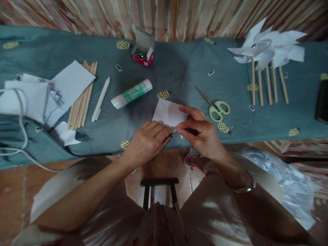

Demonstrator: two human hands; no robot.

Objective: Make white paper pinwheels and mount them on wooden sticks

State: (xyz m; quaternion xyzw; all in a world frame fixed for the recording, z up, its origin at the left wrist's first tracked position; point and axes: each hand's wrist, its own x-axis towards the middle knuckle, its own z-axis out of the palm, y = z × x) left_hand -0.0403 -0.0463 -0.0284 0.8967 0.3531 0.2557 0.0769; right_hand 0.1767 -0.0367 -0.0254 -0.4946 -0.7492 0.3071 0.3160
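A white paper square (167,112) lies on the teal cloth (179,71) near the table's front edge. My left hand (147,141) rests on its near left corner, fingers curled and pressing the paper down. My right hand (201,131) pinches the paper's near edge between thumb and fingers. A dark object under my right palm is mostly hidden. Both hands meet at the paper's near corner.
Green-handled scissors (215,106) lie right of the paper, a glue stick (132,93) and a white pen (100,99) left. Wooden sticks (82,100), white sheets (38,92), a red box of pins (142,51) and finished paper pinwheels (269,54) lie around.
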